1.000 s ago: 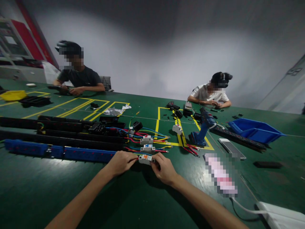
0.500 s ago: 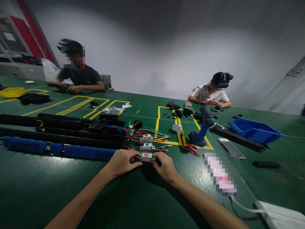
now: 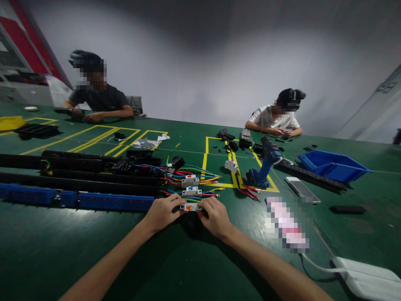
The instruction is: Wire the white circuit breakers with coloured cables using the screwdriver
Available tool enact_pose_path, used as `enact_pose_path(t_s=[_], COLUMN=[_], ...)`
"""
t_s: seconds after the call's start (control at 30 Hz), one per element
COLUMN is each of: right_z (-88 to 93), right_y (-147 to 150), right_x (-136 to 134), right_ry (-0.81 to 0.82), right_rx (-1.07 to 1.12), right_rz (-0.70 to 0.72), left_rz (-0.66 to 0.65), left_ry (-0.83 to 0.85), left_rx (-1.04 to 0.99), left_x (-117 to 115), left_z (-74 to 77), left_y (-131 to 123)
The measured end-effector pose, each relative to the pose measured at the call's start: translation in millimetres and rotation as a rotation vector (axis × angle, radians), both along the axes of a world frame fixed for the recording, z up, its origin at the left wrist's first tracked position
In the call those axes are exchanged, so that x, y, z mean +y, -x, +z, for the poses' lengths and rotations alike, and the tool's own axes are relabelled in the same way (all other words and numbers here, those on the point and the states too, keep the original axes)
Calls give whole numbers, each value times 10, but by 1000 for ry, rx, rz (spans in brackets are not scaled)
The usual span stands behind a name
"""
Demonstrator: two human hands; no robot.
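Observation:
A white circuit breaker with an orange switch is held between my two hands, close to the table's near side. My left hand pinches its left end, beside the end of a long blue socket strip. On the breaker's right end, the fingers of my right hand are closed. Just beyond lie a breaker with a blue switch and another with a red mark. Red, blue and yellow-green wires run from them, with lugs on their right ends.
A blue cordless drill stands right of a loose breaker. Farther right are a blue bin, a phone and a white box with a cable. Black strips lie left. Two people sit across the table.
My hands still hold the breaker at both ends, its face now turned slightly differently. The whole view has shifted a little, so the scene sits slightly farther left and higher.

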State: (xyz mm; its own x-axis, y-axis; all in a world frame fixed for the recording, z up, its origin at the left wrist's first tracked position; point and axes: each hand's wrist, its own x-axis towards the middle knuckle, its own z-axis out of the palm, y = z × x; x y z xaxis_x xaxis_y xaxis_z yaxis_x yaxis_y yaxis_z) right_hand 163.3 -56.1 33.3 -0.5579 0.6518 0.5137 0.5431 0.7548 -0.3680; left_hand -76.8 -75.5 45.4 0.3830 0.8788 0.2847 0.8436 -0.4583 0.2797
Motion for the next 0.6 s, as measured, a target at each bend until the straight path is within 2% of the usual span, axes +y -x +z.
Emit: enact_pose_path(t_s=[0.1, 0.23, 0.3, 0.6], right_z=[25, 2, -22, -67], right_y=[-16, -81, -117, -150], right_x=[10, 103, 167, 259], right_ry=[36, 46, 29, -41], right_rx=[41, 61, 31, -79], right_rz=[-26, -184, -212, -58], left_rz=[-13, -4, 3, 10], left_ry=[-10, -11, -14, -14], left_rx=[-8, 4, 8, 9], left_x=[-1, 1, 6, 28], left_z=[5, 9, -1, -45], left_y=[6, 7, 10, 58])
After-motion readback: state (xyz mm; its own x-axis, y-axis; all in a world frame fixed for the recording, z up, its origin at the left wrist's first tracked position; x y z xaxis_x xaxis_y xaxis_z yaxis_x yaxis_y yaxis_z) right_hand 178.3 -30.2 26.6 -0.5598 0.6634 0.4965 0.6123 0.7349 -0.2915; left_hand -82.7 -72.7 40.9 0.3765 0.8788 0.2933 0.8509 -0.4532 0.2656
